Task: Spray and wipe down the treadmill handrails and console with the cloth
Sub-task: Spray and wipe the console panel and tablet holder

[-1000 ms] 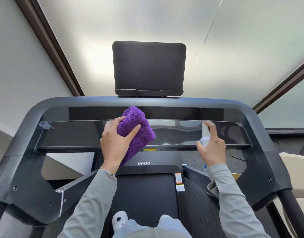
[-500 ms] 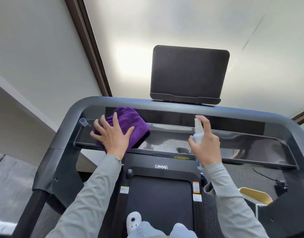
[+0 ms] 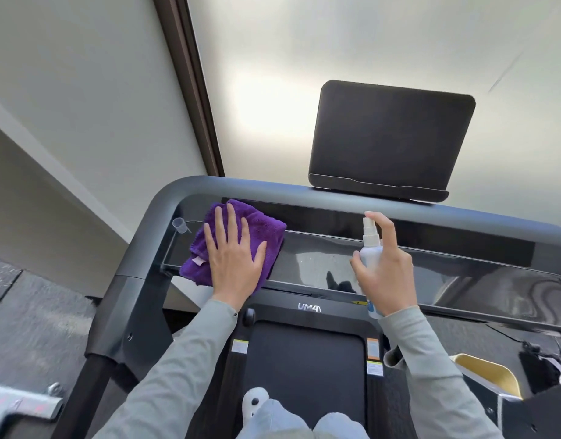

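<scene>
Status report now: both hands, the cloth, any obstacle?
Left hand flat on purple cloth, left end of console. Right hand grips spray bottle. Small clear cap beside cloth.

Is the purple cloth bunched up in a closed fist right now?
No, the left hand lies flat with straight, spread fingers pressing the purple cloth onto the glossy console shelf.

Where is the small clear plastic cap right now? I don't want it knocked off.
The small clear plastic cap sits at the glossy console shelf's far left end, just left of the purple cloth.
</scene>
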Demonstrator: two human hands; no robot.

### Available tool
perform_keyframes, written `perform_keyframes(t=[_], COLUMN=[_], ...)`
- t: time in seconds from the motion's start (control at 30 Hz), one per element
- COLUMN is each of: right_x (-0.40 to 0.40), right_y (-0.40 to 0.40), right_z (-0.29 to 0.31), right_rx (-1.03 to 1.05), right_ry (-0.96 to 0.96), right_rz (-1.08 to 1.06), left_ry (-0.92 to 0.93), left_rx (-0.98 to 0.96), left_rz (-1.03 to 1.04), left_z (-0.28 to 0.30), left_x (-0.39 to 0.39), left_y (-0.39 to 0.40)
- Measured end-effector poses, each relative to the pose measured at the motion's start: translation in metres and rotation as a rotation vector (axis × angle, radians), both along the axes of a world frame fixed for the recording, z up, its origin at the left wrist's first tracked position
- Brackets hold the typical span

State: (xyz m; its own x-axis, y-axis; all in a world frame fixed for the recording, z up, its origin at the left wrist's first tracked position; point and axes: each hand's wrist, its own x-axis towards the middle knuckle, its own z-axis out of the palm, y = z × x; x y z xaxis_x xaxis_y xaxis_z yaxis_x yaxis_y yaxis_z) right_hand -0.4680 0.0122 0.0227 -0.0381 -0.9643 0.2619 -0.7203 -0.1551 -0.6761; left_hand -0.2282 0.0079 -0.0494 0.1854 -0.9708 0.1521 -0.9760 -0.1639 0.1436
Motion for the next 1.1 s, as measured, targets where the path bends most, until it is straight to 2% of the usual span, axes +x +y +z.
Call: perform_keyframes(t=[0.1, 0.27, 0.37, 0.47, 0.6, 0.7, 0.87, 0.97, 1.03, 1.1], right_x=[0.005, 0.012, 0.018, 0.024, 0.026, 0.024, 0.011, 0.002, 0.0, 0.0], right_y=[-0.002, 0.001, 0.006, 0.005, 0.004, 0.008, 0.017, 0.018, 0.016, 0.012], right_z=[0.0, -0.004, -0.005, -0.003, 0.002, 0.002, 0.0, 0.001, 0.001, 0.002], right_rx=[0.004, 0.036, 0.046, 0.047, 0.032, 0.022, 0.031, 0.024, 0.019, 0.024], right_ry=[-0.004, -0.015, -0.013, -0.005, -0.027, -0.058, -0.063, -0.049, -0.043, -0.046], right_rz=[-0.005, -0.021, 0.002, 0.039, 0.05, 0.045, 0.033, 0.028, 0.025, 0.035], left_ry=[0.103, 0.097, 0.07, 0.062, 0.091, 0.127, 0.135, 0.138, 0.136, 0.157], left_rx=[0.029, 0.09, 0.109, 0.096, 0.109, 0.108, 0.061, 0.071, 0.08, 0.076], left_rz=[0.028, 0.1, 0.014, -0.047, 0.062, 0.089, 0.025, -0.087, -0.184, -0.188], left_z=[-0.005, -0.001, -0.002, -0.002, -0.003, -0.003, -0.004, -0.002, -0.002, -0.003], left_x=[-0.003, -0.035, -0.051, -0.026, 0.024, 0.015, -0.029, -0.048, -0.049, -0.033], left_y=[-0.004, -0.021, -0.02, -0.014, -0.009, -0.011, -0.021, -0.025, -0.02, -0.014])
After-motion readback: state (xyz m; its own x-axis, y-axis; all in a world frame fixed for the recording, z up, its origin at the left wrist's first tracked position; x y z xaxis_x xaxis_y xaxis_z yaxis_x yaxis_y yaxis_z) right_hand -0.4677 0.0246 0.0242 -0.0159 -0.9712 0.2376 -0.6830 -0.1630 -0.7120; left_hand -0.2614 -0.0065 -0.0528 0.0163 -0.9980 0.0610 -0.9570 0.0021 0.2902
